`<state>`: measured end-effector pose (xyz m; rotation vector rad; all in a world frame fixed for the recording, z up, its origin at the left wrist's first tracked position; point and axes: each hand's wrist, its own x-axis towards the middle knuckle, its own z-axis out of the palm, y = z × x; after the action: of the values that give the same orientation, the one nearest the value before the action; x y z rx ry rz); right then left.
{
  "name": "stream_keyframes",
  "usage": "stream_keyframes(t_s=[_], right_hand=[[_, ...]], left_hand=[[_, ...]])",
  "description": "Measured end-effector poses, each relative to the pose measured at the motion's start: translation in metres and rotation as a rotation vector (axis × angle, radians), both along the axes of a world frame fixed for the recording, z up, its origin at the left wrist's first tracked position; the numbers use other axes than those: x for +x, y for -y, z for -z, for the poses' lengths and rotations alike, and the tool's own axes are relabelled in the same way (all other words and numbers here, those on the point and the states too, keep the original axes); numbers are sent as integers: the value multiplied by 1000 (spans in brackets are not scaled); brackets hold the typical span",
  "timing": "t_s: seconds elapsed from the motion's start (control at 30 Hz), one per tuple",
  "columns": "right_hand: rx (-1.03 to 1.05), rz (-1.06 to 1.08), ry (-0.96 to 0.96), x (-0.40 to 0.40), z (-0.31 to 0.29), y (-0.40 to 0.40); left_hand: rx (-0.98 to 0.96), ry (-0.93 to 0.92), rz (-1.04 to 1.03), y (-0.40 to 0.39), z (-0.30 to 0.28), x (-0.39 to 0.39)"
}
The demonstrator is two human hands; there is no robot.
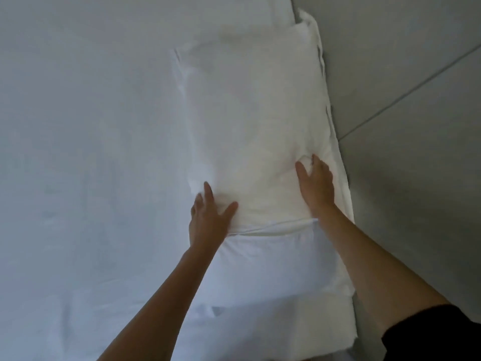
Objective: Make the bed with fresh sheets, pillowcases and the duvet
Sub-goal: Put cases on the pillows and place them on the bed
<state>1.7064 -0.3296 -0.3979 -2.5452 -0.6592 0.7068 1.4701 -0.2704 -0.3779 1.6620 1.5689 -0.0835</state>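
Head view, looking down on a bed covered by a smooth white fitted sheet point(91, 152). A plump white pillow in a white cotton pillowcase point(250, 131) lies lengthwise along the right edge of the bed, its far end toward the top of the view. Its near end overlaps a second white pillow point(273, 267), which lies closer to the person and just beside the mattress edge (the seam between the two runs between the wrists).

The left hand point(208, 217) lies flat on the near left corner of the upper pillow; its grip is spread, with the fingers straight and the thumb splayed to the right, pressing into the fabric and holding nothing. The right hand point(316, 183) rests palm down on the near right part of the same pillow; its grip is likewise spread, thumb apart from the fingers, and the fingertips dent the cloth, raising small creases around them. Both forearms are bare; a black sleeve point(437, 334) shows at the lower right.

To the right of the bed lies a grey tiled floor point(416, 74), crossed by a dark grout line.
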Motion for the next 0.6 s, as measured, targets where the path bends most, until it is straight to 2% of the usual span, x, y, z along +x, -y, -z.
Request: stream_keyframes(t_s=[0.1,0.17,0.3,0.37,0.5,0.6], right_hand=[[101,5,159,19,10,7],[144,50,175,29,7,3],[54,224,-140,41,9,-6],[121,277,-291,40,-4,-11],[274,115,-342,5,-51,-32],[298,-84,-370,-37,-88,-51]], left_hand=[[72,44,-37,3,15,2],[138,91,-47,0,20,4],[202,139,-9,-2,20,9],[177,145,13,-3,13,9],[198,199,39,-23,-19,5],[197,347,0,-52,-61,-2]])
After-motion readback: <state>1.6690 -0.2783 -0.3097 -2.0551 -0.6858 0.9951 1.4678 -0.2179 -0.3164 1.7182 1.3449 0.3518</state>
